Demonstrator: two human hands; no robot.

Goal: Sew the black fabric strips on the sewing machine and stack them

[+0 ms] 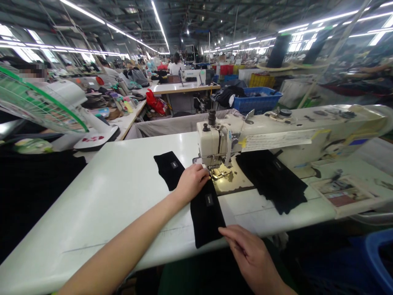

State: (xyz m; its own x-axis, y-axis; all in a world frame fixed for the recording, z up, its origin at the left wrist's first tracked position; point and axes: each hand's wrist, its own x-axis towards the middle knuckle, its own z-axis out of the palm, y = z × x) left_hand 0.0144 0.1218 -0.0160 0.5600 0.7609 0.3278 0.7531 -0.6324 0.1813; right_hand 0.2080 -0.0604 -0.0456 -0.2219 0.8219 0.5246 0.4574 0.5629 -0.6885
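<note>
A black fabric piece with a small label [206,223] lies on the white table of the sewing machine [215,143], reaching from near the presser foot [216,174] to the front edge. My left hand [193,180] is closed on its far end, close beside the needle area. My right hand [250,252] pinches the near right edge between thumb and fingers. Another labelled black piece [169,166] lies beyond my left hand; whether the two are joined is hidden under the hand. Right of the needle, a stack of black pieces [270,178] rests under the machine arm.
A small parts tray [344,192] sits at the table's right. A green-rimmed fan [39,98] stands at the left. Behind the machine is a blue basket [258,100] of dark cloth. Another blue container [379,254] is low at the right. People work farther back.
</note>
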